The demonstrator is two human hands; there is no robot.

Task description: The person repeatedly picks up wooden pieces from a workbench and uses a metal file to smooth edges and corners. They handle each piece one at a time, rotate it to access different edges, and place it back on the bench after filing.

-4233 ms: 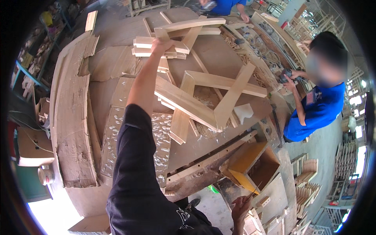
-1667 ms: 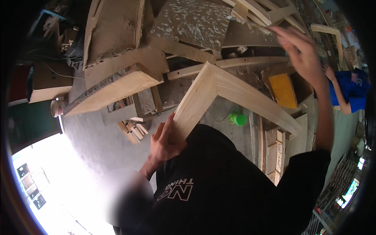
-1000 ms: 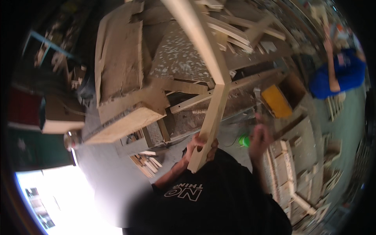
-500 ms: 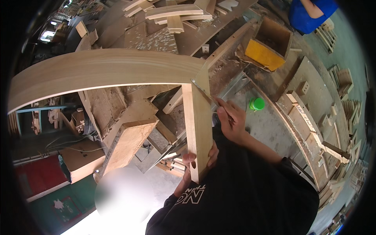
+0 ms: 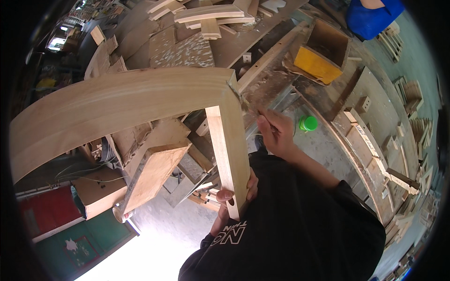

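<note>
An L-shaped wooden frame piece (image 5: pixel 140 93), with a long curved rail and a shorter straight leg joined at a mitred corner, fills the middle of the view. My left hand (image 5: pixel 252 186) is wrapped round the lower end of the short leg, thumb near a dark round hole. Right of the corner, my right hand (image 5: pixel 277 131) is closed in a pinch on a thin-bladed tool (image 5: pixel 244 102). The tool points at the corner joint; its tip looks to lie against the seam, and its exact kind is unclear.
Behind the frame, a bench (image 5: pixel 262 42) carries stacked wood pieces (image 5: pixel 211 16) and a yellow-fronted open box (image 5: pixel 318 64). A green-capped bottle (image 5: pixel 308 123) stands right of my right hand. Further right, a board (image 5: pixel 347 136) holds wooden blocks. Another person's blue garment (image 5: pixel 372 21) shows at top right.
The frame piece has shifted left and tilted, its corner now further left and its curved rail lower at the left. My right hand and the tool remain beside the corner.
</note>
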